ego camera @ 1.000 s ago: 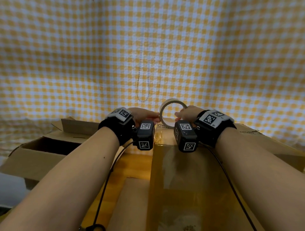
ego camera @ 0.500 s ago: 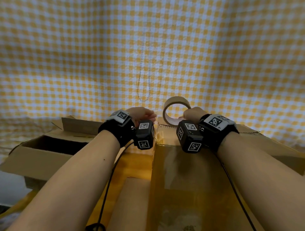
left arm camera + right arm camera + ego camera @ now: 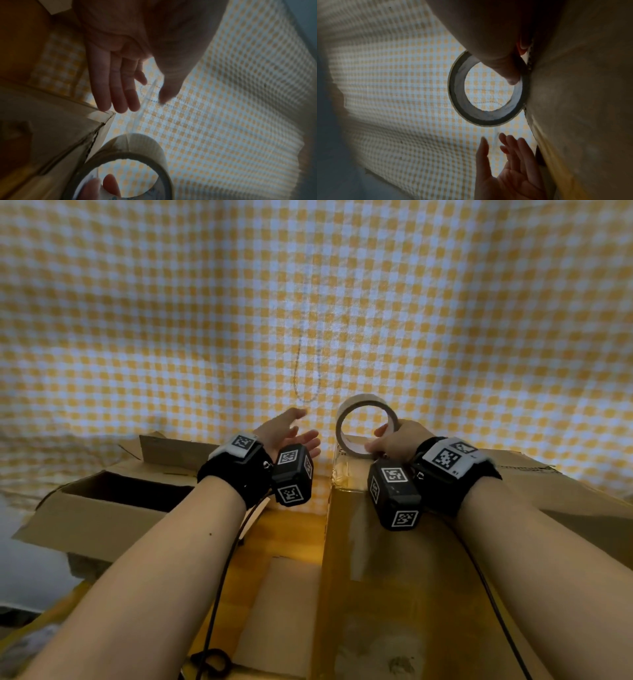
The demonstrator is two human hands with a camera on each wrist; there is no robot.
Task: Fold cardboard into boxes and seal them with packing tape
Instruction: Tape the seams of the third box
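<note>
A yellow gingham cloth (image 3: pixel 445 320) backs the bench. The right hand (image 3: pixel 397 441) pinches the tape roll (image 3: pixel 365 429), standing on edge at the taped box's (image 3: pixel 394 577) far end. The left hand (image 3: pixel 291 433), fingers spread and empty, hovers just left of that corner.

- The right hand (image 3: pixel 397 440) hid the lower right rim of the tape roll (image 3: pixel 365 429) in the head view.
- The cardboard box (image 3: pixel 411 594) ran off the bottom edge.
- The left hand (image 3: pixel 120 75) looked blurred and dim in the left wrist view.
- The print inside the roll's core was unreadable.
</note>
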